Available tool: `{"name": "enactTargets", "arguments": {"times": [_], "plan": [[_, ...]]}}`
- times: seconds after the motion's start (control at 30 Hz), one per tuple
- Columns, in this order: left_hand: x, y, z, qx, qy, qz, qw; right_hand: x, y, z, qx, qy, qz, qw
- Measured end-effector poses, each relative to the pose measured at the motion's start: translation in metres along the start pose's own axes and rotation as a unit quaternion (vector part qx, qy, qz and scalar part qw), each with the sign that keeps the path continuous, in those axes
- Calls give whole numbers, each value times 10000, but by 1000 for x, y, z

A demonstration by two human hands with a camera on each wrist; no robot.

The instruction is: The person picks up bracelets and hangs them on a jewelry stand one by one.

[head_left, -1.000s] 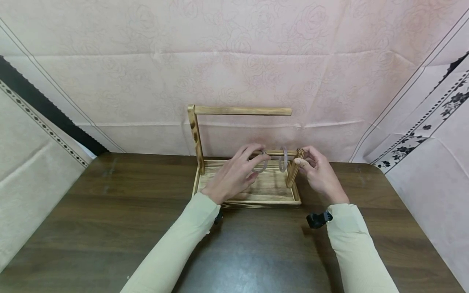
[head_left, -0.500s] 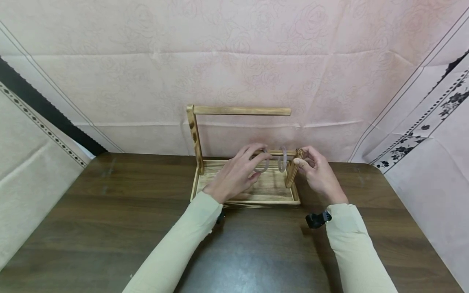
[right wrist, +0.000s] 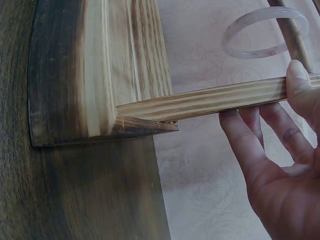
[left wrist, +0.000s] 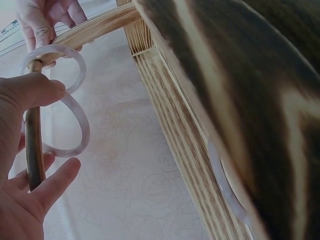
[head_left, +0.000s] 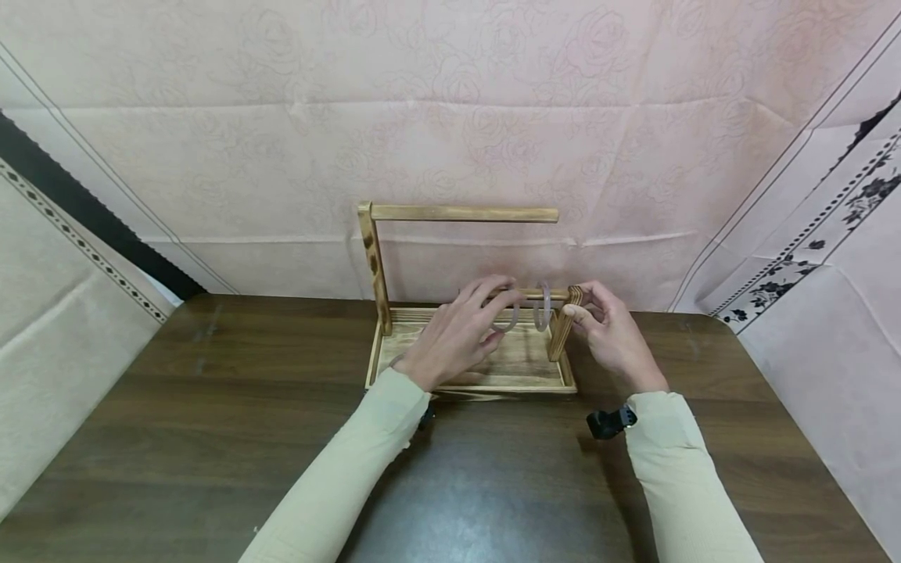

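My left hand (head_left: 457, 332) pinches a pale translucent ring (left wrist: 85, 125) between thumb and fingers, and the ring surrounds the lower rod (left wrist: 33, 135) of a wooden stand. Another such ring (head_left: 542, 306) hangs on this rod to the right, close to the short right upright (head_left: 559, 336). Thumb and fingers of my right hand (head_left: 615, 336) grip that upright near its top; the right wrist view shows the hand (right wrist: 285, 165) with the thumb over the wood (right wrist: 235, 97) and fingers beneath.
The stand's tray (head_left: 472, 387) rests on the brown table (head_left: 246, 375) against a cloth-covered wall (head_left: 450, 117). A taller left upright (head_left: 375, 270) carries a bare upper bar (head_left: 464, 213). Beside the tray, the left wrist view catches another pale arc (left wrist: 225, 185); its support cannot be told.
My left hand has shifted slightly to the right with its ring, nearer the other ring. My right hand keeps its grip on the upright.
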State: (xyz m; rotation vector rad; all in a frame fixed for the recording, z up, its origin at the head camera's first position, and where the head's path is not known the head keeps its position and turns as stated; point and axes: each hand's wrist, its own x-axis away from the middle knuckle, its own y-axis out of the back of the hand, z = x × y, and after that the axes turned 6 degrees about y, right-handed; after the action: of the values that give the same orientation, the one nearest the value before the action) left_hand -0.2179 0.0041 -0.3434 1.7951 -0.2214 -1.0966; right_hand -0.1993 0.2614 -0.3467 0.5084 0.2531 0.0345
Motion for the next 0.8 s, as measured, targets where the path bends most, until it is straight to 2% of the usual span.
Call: {"name": "enactTargets", "arguments": {"times": [0.2,0.43,0.63,0.8], "plan": [[1,-1,1,-27,25,-37,10000,0,0,1,84,-20,8,10000],[3,0,2,44,52,-30,10000,0,-1,1,-91,-39,14,9999],[6,5,3,84,136,2,9999,0,-2,2,-82,-24,9,10000],[8,11,3,125,292,-164,9994,1,-2,3,-48,-62,27,10000]]}}
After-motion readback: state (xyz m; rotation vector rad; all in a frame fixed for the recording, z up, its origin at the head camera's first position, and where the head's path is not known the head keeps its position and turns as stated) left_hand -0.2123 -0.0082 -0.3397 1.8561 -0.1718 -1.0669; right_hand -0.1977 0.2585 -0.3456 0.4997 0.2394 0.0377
